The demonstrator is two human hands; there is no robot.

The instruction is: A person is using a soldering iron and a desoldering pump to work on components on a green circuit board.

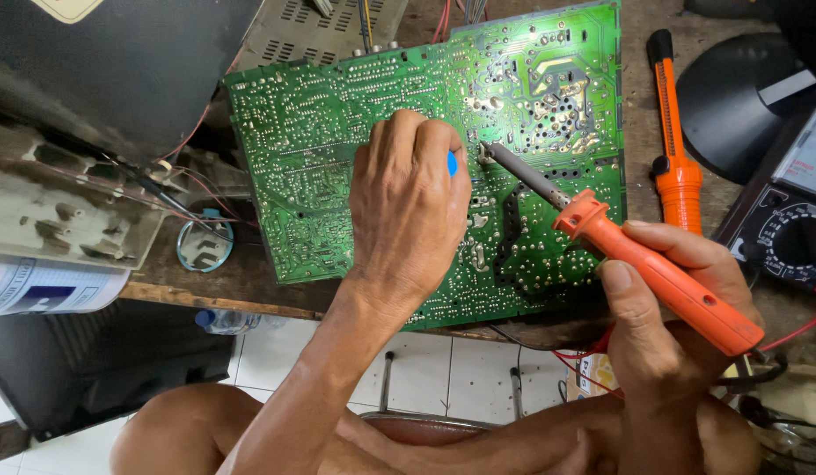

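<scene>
Over the green board (337,158), our right hand (680,308) clamps its fingers on the iron (641,264), tip angled onto a joint. Our left hand (408,211) curls its fingers shut around a blue tool (452,164), poised beside that joint.

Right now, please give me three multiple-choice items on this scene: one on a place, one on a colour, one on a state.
1. Where does the metal tip of the orange-handled soldering iron rest?
A. on the large green circuit board
B. on the white tiled floor
C. on the black dial meter

2. What colour is the small tool showing past the left hand?
A. red
B. blue
C. yellow

3. How is the right hand?
A. open and flat
B. closed round the iron's handle
C. out of view

Answers: A, the tip meets the solder side; B, a blue end shows; B, the fingers wrap the handle.
</scene>
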